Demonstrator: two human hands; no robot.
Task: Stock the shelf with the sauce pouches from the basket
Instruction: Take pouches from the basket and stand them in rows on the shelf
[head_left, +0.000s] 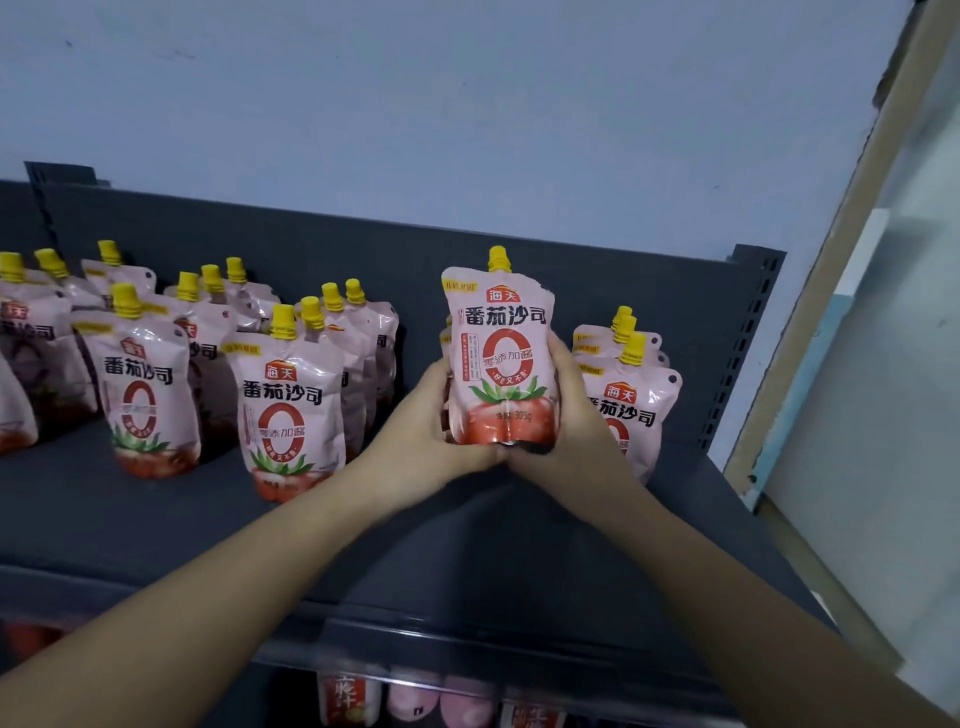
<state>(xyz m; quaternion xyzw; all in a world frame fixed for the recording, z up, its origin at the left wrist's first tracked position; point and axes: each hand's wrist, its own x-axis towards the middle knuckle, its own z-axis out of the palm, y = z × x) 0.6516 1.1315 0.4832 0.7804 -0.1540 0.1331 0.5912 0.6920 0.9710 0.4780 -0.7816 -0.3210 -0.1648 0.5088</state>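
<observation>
On the right half of the dark grey metal shelf (156, 519), you hold one pink plastic sauce pouch with a yellow screw cap (501, 358) upright, its label facing you. Your left hand (441, 415) grips its left edge and your right hand (576, 415) grips its right edge. The fingers of both curl round the lower half, and the heels of the hands meet beneath it. Whether its base touches the shelf cannot be told. The edge of a second pouch (445, 340) shows just behind it. The held pouch sits between the left rows of matching pouches (291, 405) and the right row of matching pouches (631, 400).
</observation>
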